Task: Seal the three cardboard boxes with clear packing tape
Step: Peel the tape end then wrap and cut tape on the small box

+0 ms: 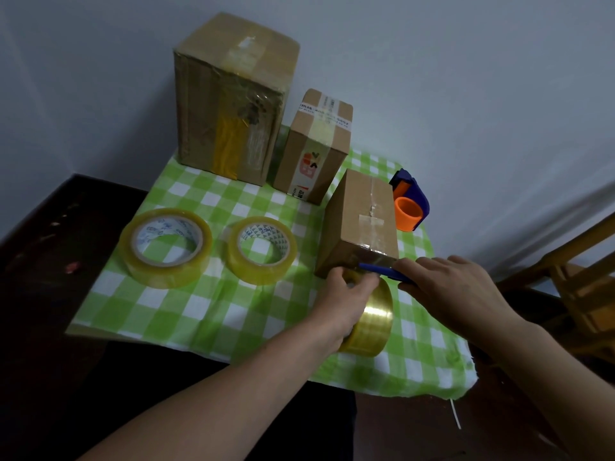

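head view | left hand is gripping the clear yellowish tape roll lower centre | right hand is clamping a blue cutter against the strip at the small brown cardboard box, lying just above both hands, long axis running up-frame | three boxes, three rolls on the green checked surface

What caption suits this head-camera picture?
Left hand holds tape roll; right hand cuts at nearest box.

Dim, soft light; wide-angle bowing at edges, dark murky left side.
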